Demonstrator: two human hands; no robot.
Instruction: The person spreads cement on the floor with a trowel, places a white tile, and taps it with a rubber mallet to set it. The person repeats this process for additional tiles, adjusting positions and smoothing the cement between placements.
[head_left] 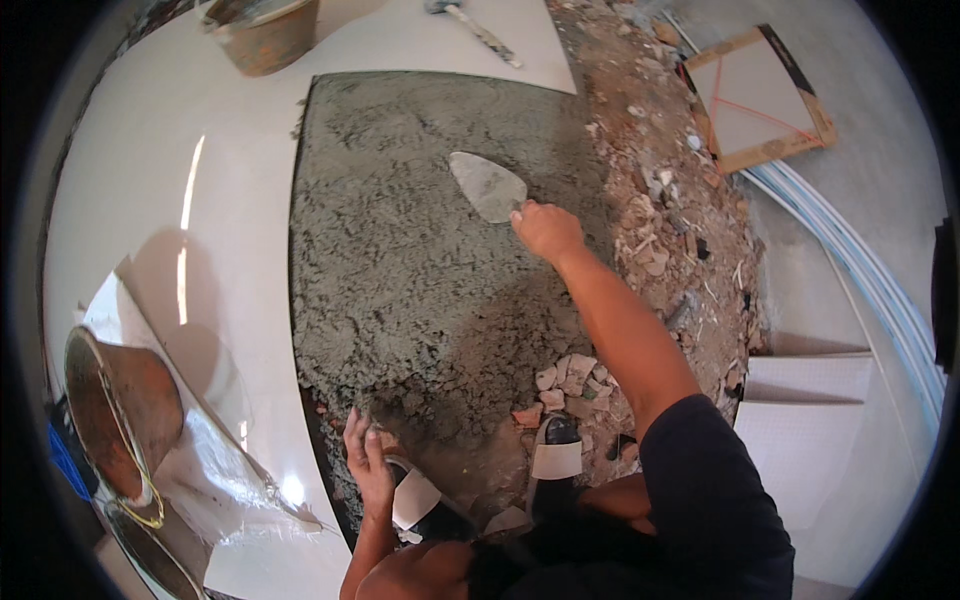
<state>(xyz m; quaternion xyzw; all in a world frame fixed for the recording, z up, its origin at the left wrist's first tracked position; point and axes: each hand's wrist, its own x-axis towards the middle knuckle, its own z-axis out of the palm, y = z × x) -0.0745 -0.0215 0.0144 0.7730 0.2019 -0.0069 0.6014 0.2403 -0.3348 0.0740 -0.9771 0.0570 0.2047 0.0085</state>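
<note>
My right hand [549, 231] is closed round the handle of a trowel [487, 186], its pointed metal blade lying flat over the bed of wet grey mortar [400, 240]. Most of the handle is hidden in my fist. Pale laid tiles [235, 270] border the mortar on its left and far sides. Above the near left part of the bed, close to my foot, my left hand [369, 464] is held up with its fingers apart and nothing in them.
At the far left stands a mortar-stained bucket [262, 38]; a hammer [475, 32] lies on the far tile. Two more buckets, one tipped [150, 400], sit at left. Rubble [680, 230], a tile box [760, 98], pipes [840, 235] and loose tiles [805, 430] lie at right.
</note>
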